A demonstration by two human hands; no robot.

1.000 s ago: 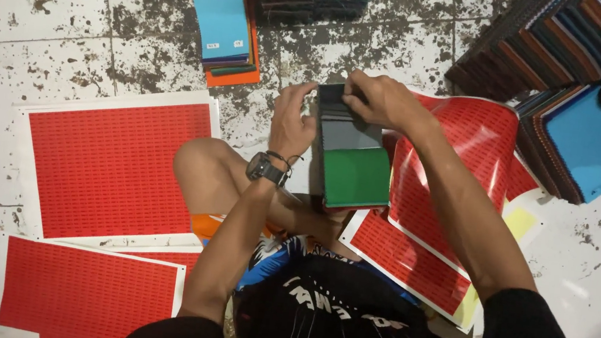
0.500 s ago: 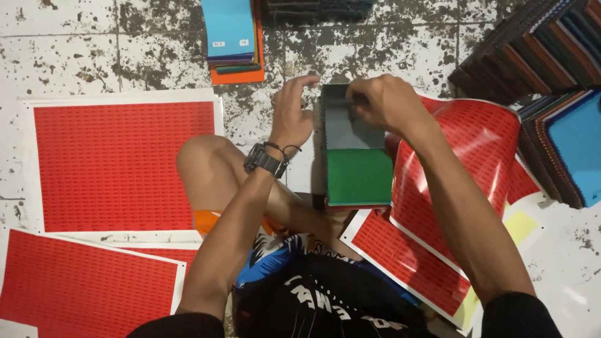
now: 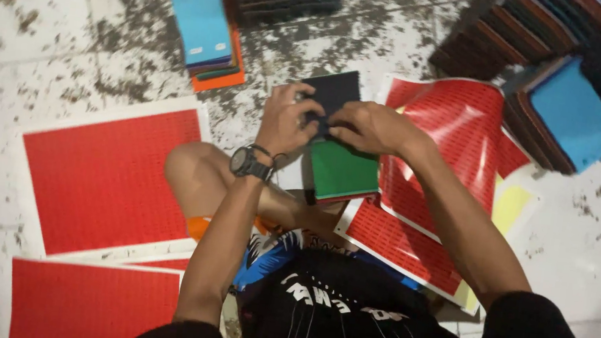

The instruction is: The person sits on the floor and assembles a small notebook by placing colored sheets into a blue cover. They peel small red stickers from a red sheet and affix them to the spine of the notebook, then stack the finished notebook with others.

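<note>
Centre frame: I see left hand [image 3: 288, 118] and right hand [image 3: 367, 126] both pinching the dark card [image 3: 333, 89] atop the green booklet [image 3: 342, 170]. Prob. a sticker going on; view blurred. Align edges, press flat w/ thumbs.

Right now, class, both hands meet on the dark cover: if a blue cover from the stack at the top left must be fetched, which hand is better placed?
Probably the left hand. It lies nearer the blue stack; the right hand would have to cross the dark cover.
</note>
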